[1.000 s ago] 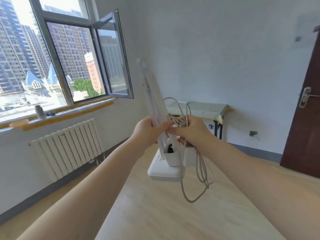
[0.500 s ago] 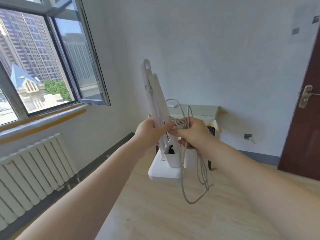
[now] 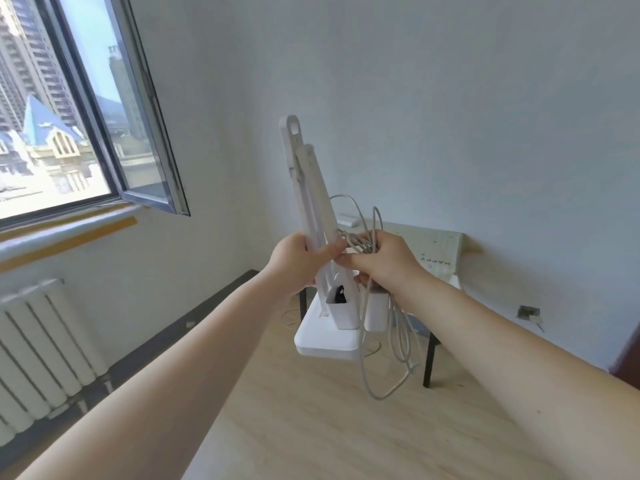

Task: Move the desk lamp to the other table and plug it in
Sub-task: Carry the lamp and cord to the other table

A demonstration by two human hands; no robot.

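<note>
table [image 3: 437, 242] partly hidden behind hands, table print unreadable, door cut off

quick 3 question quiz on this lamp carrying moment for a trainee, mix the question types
1. True or false: the lamp already stands on the table.
2. Which hand holds the bundled cord? A) left B) right C) neither
3. Fill in: the wall socket sits low on the wall to the ____ of the table.

Key
1. False: both hands hold it in the air, short of the table.
2. B: the right hand grips the cord loops, while the left hand grips the folded lamp arm.
3. right
</note>
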